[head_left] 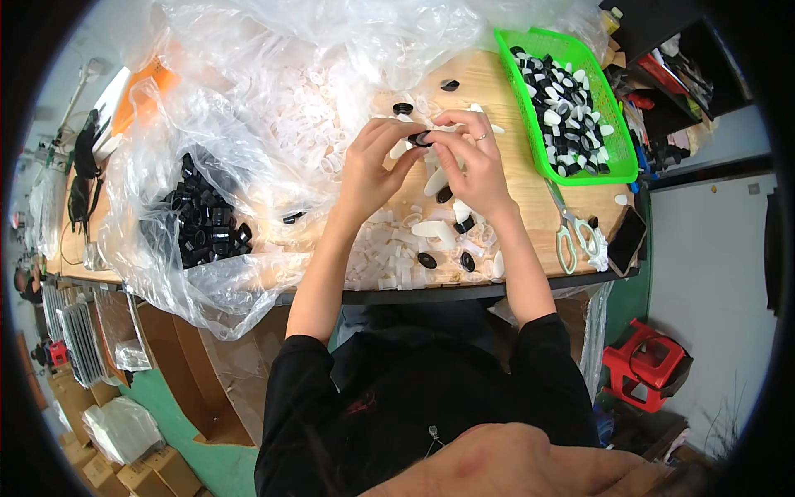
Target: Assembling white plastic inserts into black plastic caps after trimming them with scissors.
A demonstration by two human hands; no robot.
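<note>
Above the middle of the wooden table, my left hand (373,161) and my right hand (474,162) meet, thumbs and fingers pinched on one small black oval plastic piece (421,139). Its underside is hidden by my fingers. A ring shows on a right-hand finger. Below my hands lie loose white oval pieces (436,231), several black oval pieces (426,261) and a scatter of small clear plastic parts (383,253). Another black oval piece (402,108) lies just beyond my left hand.
A green basket (538,149) at the far right holds many black and white pieces. Green-handled scissors (566,240) and a dark phone (627,241) lie near the right edge. On the left, a clear plastic bag (137,219) holds black parts (207,224). A red stool (646,364) stands on the floor.
</note>
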